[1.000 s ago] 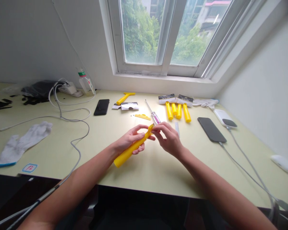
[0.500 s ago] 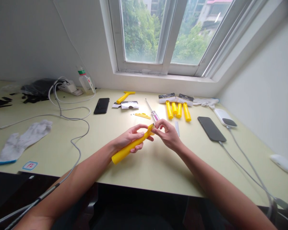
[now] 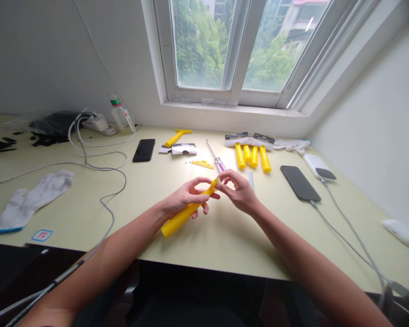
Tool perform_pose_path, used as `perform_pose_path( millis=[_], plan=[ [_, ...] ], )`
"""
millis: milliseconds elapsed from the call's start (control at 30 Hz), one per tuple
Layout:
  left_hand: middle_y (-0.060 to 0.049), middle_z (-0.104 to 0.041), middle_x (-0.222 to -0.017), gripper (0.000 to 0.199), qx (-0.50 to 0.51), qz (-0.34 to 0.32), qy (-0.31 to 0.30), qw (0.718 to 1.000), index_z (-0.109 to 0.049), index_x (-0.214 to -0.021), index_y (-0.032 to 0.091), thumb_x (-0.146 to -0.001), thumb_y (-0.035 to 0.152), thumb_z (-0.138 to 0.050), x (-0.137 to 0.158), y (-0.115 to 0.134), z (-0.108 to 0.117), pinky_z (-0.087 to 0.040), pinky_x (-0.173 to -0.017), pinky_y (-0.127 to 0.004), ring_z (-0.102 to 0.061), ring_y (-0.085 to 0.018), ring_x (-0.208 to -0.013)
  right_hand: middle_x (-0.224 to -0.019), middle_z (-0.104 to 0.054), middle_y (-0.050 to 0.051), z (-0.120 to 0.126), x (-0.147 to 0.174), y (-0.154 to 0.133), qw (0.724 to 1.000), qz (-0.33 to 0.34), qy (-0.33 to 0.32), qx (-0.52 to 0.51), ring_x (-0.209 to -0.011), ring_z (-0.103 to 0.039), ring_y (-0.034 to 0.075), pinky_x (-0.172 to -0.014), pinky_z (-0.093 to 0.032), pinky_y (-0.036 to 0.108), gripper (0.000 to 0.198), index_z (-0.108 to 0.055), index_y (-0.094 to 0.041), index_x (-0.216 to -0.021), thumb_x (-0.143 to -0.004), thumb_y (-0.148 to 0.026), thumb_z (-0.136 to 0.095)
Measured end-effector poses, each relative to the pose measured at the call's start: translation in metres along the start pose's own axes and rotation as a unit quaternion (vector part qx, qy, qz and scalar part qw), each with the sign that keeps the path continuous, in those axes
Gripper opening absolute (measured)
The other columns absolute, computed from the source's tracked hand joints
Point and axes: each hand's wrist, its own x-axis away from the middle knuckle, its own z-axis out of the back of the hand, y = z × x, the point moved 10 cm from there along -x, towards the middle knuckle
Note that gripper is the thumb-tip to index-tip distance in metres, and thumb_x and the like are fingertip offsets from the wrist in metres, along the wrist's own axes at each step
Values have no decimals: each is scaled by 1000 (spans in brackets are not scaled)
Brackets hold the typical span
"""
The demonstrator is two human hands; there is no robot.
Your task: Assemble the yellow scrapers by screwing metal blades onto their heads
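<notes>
Head view: I see smooth yellow plastic handles (image 3: 254,158) beside black-and-white card packaging (image 3: 236,140), a screwdriver (image 3: 220,164) with metal shaft and clear grip, and a rumpled white fabric glove (image 3: 34,200), all on the pale counter (image 3: 225,245). Card print too small for me; blue-bordered tag (image 3: 42,235) carries red figures, looks like 12. Yellow tool handle (image 3: 180,220): round shaft, shaped head, slanted over the counter. Left hand (image 3: 187,196) half-curled, holding it; right hand (image 3: 237,190) nearly closed at its head, can't tell what's pinched.
</notes>
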Motion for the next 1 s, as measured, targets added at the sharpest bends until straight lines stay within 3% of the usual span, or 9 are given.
perform_pose_path(
  millis=[100, 233, 333, 500, 833, 1000],
  plan=[
    [-14, -61, -124, 52, -22, -13, 30, 999, -54, -124, 27, -77, 31, -76, 0, 4, 4, -49, -44, -21, -67, -15, -68, -88, -64, 2, 3, 0, -7, 999, 25, 4, 25, -81, -58, 16, -73, -47, 32, 9, -61, -23, -92, -87, -30, -65],
    [-13, -67, -108, 51, -64, -42, 56, 996, -60, -121, 22, -74, 30, -78, 1, 12, 7, -53, -50, -25, -70, -22, -77, -85, -63, 1, 3, 0, -9, 999, 25, -5, 37, -79, -57, 15, -73, -46, 32, 8, -60, -22, -89, -86, -28, -66],
    [-14, -69, -103, 52, -86, -59, 53, 993, -62, -123, 19, -74, 30, -78, 1, 15, 7, -53, -54, -26, -71, -27, -84, -84, -63, 1, 1, 0, -7, 999, 9, -19, 31, -79, -57, 15, -73, -47, 31, 9, -60, -22, -90, -86, -28, -66],
    [-13, -73, -88, 57, -96, -52, 35, 993, -59, -131, 17, -78, 31, -75, 1, 13, 6, -53, -55, -27, -71, -25, -80, -84, -63, 1, -2, 0, -3, 1000, -5, -29, 6, -79, -58, 16, -74, -48, 32, 9, -61, -22, -89, -86, -29, -66],
    [-14, -70, -103, 54, -32, -66, 48, 996, -63, -126, 19, -75, 28, -77, -1, 12, 5, -49, -47, -23, -68, -20, -70, -89, -66, 4, -6, -2, 6, 996, -51, -57, -35, -81, -61, 16, -75, -51, 33, 18, -64, -19, -93, -87, -36, -65],
    [-15, -67, -113, 56, 20, -68, 64, 995, -62, -127, 21, -74, 28, -79, -5, 9, 12, -49, -45, -22, -69, -20, -71, -97, -68, 5, -10, -20, 10, 984, -87, -154, -34, -86, -65, 18, -76, -53, 33, 29, -63, -21, -107, -90, -44, -58]
  ],
)
